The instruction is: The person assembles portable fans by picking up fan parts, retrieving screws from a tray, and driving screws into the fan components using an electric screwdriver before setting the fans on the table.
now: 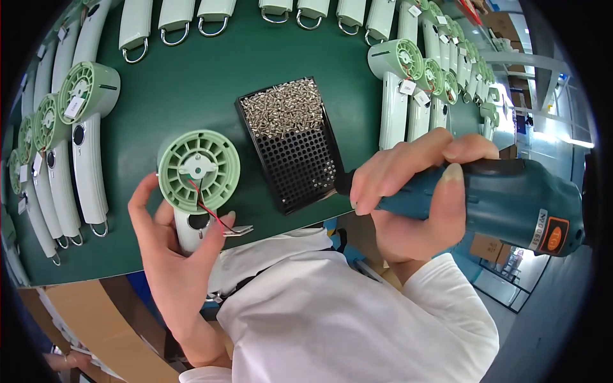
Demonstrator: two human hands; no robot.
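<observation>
My left hand (175, 249) is closed around the neck of a pale green handheld fan housing (199, 171), whose round slotted head faces up with red and black wires coming out of it. A small white tag hangs by my thumb. My right hand (421, 191) grips a teal electric screwdriver (504, 201), held nearly level. Its dark tip reaches the right edge of a black screw tray (290, 150). Loose silvery screws (284, 108) heap at the tray's far end, and several more sit in holes near the tip. Whether a screw is on the bit cannot be made out.
Rows of similar fans (89, 92) lie along the left of the green table (172, 83). More fans (405, 60) lie at the right, and handles with metal loops (175, 19) line the far side. Cardboard (96, 319) stands below the table's near edge.
</observation>
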